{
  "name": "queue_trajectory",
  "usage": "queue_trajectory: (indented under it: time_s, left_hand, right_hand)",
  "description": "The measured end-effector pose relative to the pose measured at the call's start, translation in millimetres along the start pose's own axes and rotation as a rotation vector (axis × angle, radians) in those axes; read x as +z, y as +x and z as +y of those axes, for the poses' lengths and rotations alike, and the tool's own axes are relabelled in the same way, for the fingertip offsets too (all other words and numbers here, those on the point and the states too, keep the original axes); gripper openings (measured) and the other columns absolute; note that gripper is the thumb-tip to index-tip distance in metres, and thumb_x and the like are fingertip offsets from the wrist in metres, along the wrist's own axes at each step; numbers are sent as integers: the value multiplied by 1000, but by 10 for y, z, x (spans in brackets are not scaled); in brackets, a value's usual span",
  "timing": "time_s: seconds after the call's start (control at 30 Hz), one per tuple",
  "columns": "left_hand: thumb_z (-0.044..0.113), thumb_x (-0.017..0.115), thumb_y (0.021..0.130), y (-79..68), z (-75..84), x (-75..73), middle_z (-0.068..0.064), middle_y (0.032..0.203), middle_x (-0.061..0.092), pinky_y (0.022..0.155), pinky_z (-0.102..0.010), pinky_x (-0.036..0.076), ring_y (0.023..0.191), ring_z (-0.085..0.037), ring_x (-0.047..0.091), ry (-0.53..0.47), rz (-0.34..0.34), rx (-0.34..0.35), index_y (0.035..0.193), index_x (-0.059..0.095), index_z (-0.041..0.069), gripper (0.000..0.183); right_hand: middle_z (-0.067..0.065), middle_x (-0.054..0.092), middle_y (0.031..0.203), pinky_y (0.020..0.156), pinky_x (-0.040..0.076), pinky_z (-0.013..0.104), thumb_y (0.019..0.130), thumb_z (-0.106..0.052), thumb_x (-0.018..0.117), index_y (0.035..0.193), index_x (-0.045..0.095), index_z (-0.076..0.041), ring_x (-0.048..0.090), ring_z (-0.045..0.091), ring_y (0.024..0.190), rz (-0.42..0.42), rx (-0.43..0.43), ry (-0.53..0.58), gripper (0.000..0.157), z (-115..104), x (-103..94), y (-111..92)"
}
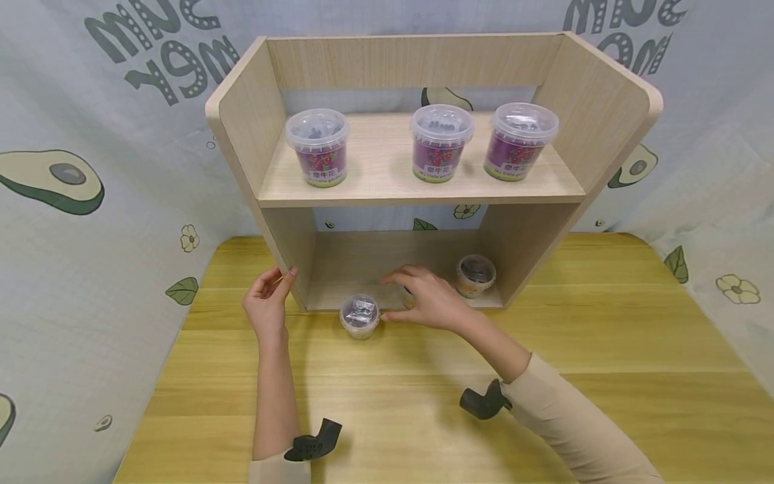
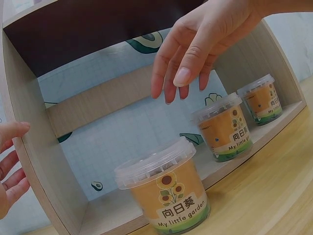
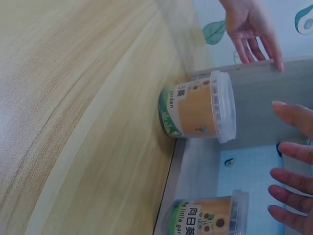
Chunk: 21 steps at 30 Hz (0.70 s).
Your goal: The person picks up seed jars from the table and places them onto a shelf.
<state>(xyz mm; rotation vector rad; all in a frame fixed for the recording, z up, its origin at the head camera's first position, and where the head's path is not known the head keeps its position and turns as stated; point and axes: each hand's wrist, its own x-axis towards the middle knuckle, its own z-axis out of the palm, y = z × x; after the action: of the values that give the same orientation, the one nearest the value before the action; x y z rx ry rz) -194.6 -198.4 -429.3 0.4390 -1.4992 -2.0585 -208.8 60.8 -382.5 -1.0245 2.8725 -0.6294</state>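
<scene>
My left hand (image 1: 268, 299) touches the front edge of the shelf unit's left side panel (image 2: 34, 181), its fingers loosely bent. An orange sunflower-printed plastic cup (image 1: 361, 319) with a clear lid stands at the lower board's front edge, in front of the left part of the shelf. Just right of it, my right hand (image 1: 426, 299) hovers with fingers spread, holding nothing. In the head view this hand mostly hides a second orange cup (image 2: 226, 129), which stands upright on the lower board. A third orange cup (image 1: 476, 277) is near the right panel.
Three purple cups with clear lids stand on the upper board (image 1: 381, 191): one purple cup (image 1: 320, 151) at left, another (image 1: 440, 148) right of centre, the last (image 1: 519, 144) at right. The wooden shelf unit rests on a yellow wood-grain table (image 1: 393, 396). Behind hangs a printed cloth (image 1: 139, 168).
</scene>
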Motion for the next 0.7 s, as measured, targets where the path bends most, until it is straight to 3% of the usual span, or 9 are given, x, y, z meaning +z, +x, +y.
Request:
queue_trajectory:
  time_s: [0.17,0.37,0.7]
  left_hand:
    - [7,79,69,1,-3,-3,6,79,66,70,-20,51,67,-8,62,-3,0,-1,80,69,15,16]
    - [7,79,68,-2,-6,0,6,78,66,70,-20,52,67,-8,61,-2,2,-3,79,68,15,17]
    - [9,79,69,-7,2,-2,6,80,66,72,-21,52,71,-10,61,17,6,-11,82,68,15,17]
  right_hand:
    - [4,57,119,90,45,45,72,-45,73,118,58,-17,52,25,113,4,-2,2,56,-20,6,27]
    - [5,58,118,92,45,41,71,-44,74,120,57,-14,54,23,110,9,-65,11,60,-48,8,75]
    - [0,55,122,84,48,43,72,-45,73,123,55,-23,53,20,112,-2,-92,24,58,-132,-56,156]
